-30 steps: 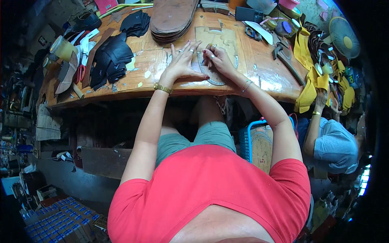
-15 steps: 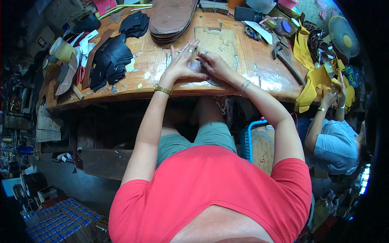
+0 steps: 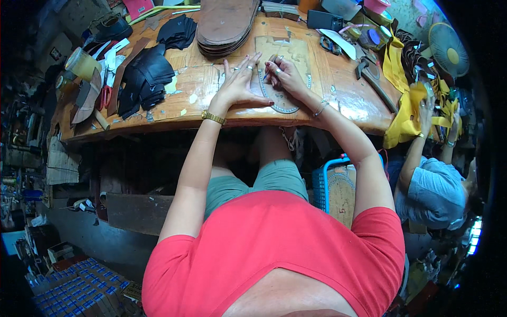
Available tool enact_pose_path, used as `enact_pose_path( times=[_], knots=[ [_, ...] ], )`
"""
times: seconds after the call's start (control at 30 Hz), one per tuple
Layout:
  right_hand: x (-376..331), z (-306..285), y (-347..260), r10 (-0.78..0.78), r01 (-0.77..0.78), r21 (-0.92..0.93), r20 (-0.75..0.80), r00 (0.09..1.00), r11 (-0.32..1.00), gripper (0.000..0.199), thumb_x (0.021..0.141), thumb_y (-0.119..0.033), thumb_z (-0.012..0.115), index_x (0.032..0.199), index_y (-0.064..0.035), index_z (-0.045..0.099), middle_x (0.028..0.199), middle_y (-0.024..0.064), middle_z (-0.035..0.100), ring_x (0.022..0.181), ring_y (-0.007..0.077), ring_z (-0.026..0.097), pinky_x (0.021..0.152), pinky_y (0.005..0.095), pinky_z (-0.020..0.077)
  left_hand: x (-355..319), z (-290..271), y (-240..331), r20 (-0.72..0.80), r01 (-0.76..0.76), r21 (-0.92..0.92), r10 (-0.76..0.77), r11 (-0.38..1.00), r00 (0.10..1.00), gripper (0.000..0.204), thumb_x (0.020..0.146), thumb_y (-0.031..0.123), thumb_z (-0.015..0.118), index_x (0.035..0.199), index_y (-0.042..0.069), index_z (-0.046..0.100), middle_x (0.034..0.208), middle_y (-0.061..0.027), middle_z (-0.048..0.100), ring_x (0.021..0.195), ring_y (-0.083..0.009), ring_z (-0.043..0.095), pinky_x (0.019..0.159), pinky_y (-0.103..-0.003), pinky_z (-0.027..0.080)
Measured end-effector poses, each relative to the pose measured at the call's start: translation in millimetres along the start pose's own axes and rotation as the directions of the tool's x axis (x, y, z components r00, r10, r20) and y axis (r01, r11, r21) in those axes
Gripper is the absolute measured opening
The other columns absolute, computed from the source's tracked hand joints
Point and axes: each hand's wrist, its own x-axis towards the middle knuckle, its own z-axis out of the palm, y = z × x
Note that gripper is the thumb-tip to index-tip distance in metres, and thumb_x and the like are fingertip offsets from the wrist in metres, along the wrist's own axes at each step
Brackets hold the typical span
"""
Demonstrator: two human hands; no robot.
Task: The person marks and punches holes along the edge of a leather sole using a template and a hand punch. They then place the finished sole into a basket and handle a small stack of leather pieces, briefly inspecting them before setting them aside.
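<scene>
A tan, round-ended template [image 3: 285, 102] lies on the wooden table before me, a row of small marks along its curved edge. My left hand [image 3: 240, 83] rests flat at the template's left side, with fingers and thumb spread apart. Over the template, my right hand [image 3: 287, 78] has its fingers closed around a slim pen [image 3: 265, 77] with a bit of blue showing. The pen points toward the template's left edge; whether its tip touches is too small to tell.
Beyond my hands stands a stack of brown sole-shaped leather pieces [image 3: 224, 26]. Black leather pieces [image 3: 143, 79] lie left, a hammer [image 3: 377, 87] right. A co-worker's hand [image 3: 426, 113] handles yellow material [image 3: 401, 119] at far right. A blue basket [image 3: 320, 187] stands below the table edge.
My right hand has shifted slightly right, away from my left hand, uncovering more of the template and the pen. My left hand stays put. The co-worker's hands have moved up with yellow material.
</scene>
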Motion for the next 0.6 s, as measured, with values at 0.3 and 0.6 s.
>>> enact_pose_path(
  times=[0.3,0.6],
  knots=[
    [0,8,7,-0.327,0.33,-0.443,0.086,0.941,0.834,0.02,0.097,-0.017,0.054,0.094,0.0023,0.055,0.071,0.005,0.06,0.061,0.0134,0.057,0.057,0.0324,0.0472,-1,1,-3,-0.004,-0.015,0.018,0.015,1.0,1.0,0.134,0.045,0.073,0.076,0.151,0.015,0.017,0.152,-0.0131,0.03,0.143,-0.0312,0.022,0.106,-0.07,-0.004],
    [-10,22,-19,-0.39,0.441,-0.501,0.21,0.897,0.744,0.011,0.093,-0.008,0.054,0.097,0.0014,0.057,0.082,0.0249,0.059,0.074,0.0331,0.06,0.068,0.0384,0.0469,-2,-2,-2,0.019,0.014,-0.013,-0.014,1.0,1.0,0.135,0.044,0.072,0.077,0.151,0.015,0.016,0.151,-0.0137,0.03,0.143,-0.0315,0.022,0.107,-0.07,-0.003]
  ],
)
